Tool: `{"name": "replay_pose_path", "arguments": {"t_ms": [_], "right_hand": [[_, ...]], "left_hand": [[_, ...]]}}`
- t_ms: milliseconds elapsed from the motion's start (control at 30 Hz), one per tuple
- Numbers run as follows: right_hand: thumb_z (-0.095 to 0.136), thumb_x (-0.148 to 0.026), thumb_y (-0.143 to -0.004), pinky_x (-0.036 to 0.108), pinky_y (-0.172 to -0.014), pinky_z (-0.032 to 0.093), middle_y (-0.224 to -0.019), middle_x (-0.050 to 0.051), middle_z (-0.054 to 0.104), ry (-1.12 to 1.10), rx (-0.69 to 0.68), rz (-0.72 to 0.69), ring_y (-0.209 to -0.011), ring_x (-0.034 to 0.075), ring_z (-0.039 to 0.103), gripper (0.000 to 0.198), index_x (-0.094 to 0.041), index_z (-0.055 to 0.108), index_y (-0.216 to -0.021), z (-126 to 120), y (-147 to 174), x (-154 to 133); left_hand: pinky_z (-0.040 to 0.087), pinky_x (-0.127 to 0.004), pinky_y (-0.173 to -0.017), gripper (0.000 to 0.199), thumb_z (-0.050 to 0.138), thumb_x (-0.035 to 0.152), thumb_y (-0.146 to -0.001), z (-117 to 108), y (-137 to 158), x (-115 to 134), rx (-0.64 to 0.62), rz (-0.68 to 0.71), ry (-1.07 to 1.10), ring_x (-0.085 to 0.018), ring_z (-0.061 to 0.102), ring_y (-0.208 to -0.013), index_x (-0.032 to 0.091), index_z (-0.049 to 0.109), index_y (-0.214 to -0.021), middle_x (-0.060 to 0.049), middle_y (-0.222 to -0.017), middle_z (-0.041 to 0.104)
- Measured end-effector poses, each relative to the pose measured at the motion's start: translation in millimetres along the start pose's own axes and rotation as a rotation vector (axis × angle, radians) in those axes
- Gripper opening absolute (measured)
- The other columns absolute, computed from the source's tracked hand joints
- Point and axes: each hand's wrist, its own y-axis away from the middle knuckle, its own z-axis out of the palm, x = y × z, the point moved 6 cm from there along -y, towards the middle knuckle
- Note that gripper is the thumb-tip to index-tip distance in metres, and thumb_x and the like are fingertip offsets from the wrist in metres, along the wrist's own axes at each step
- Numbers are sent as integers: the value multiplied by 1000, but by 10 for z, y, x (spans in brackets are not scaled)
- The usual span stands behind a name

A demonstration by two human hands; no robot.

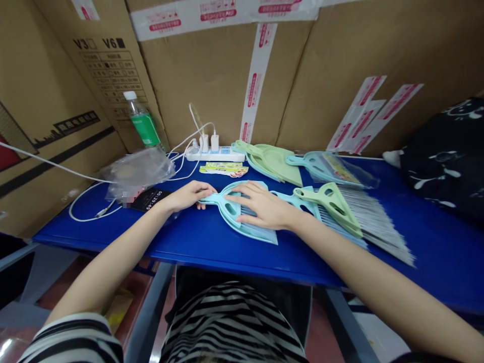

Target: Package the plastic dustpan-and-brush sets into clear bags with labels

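Note:
A light blue dustpan (268,238) lies on the blue table, with a light blue hand brush (226,205) nested in it. My left hand (189,195) is closed round their handle ends. Flat across the brush and pan rests my right hand (264,205), fingers spread and open; it covers part of the bristles. Just to its right, a green hand brush (338,206) lies over a light blue brush (297,200), with pale grey bristles fanned out towards the right. Behind them are stacked green dustpans (285,166), with light blue edges showing beneath.
Another light blue pan (319,164) lies partly under clear plastic. A power strip (227,154) with white cables, colourful packets (223,169), a plastic bag (139,169), a phone (149,198) and a bottle (143,123) occupy the back left. Cardboard walls enclose the table; dark patterned fabric is at right.

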Motion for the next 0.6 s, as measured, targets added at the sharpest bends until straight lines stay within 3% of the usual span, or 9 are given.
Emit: {"name": "replay_pose_path", "arguments": {"t_ms": [300,600], "right_hand": [[35,-53,-93,52,-95,41,-127,17,55,-73,-21,36,-119,30,49,55,-20,52,-134,-6,4,12],[35,-52,-94,52,-98,41,-131,16,53,-79,-51,42,-123,30,47,55,-20,50,-135,-8,7,7]], "left_hand": [[43,-17,-48,15,48,17,-89,16,21,39,8,-18,-44,-6,53,-49,12,61,-95,4,-63,56],[46,-20,-51,15,49,18,-87,19,24,56,4,1,-68,-7,54,-50,12,61,-93,4,-64,56]]}}
